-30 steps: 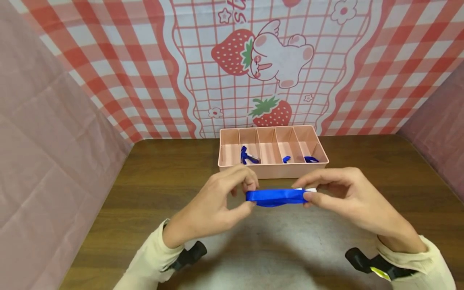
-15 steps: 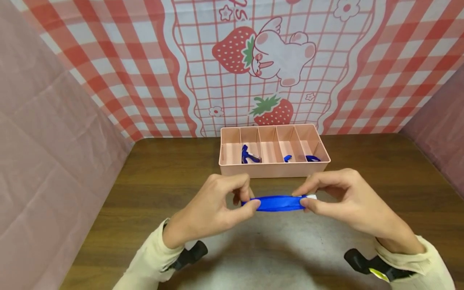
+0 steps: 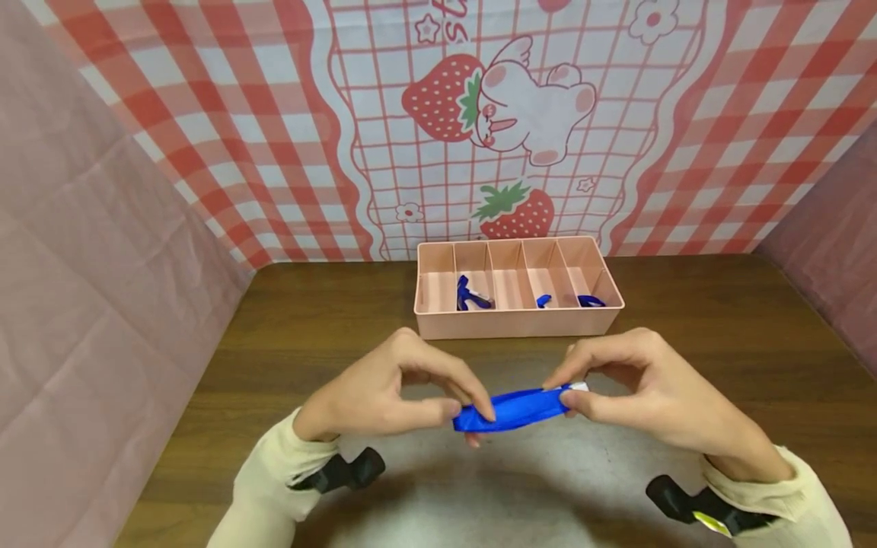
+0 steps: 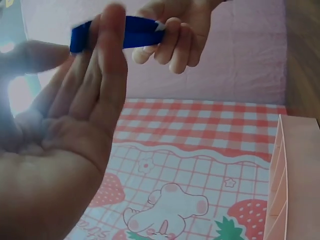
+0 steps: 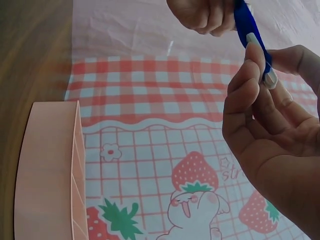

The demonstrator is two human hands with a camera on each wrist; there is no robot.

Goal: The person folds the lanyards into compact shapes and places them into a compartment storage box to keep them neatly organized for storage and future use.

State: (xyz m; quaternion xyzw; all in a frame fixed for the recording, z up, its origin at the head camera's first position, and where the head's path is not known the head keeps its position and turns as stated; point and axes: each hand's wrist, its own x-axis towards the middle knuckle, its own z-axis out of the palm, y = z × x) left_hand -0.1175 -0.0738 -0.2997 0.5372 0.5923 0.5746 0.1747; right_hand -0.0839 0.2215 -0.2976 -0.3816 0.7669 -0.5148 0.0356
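A folded band of shiny blue ribbon with a small white piece at its right end is stretched between both hands, above the table. My right hand pinches the end by the white piece between thumb and fingers. At the other end is my left hand, its index finger lying across the ribbon and its thumb tip at the end edge. In the left wrist view the ribbon passes behind the left index finger, with the other fingers beyond it. The right wrist view shows a clear whitish tip at the right fingers.
Behind the hands stands a pink divided box with several compartments. Blue ribbon pieces lie in some of them. A strawberry-print cloth hangs behind the wooden table, and pink cloth walls flank it.
The ribbon has come down toward me, its left end now lower than its right. My left index finger has moved from pinching the left end to lying across the ribbon.
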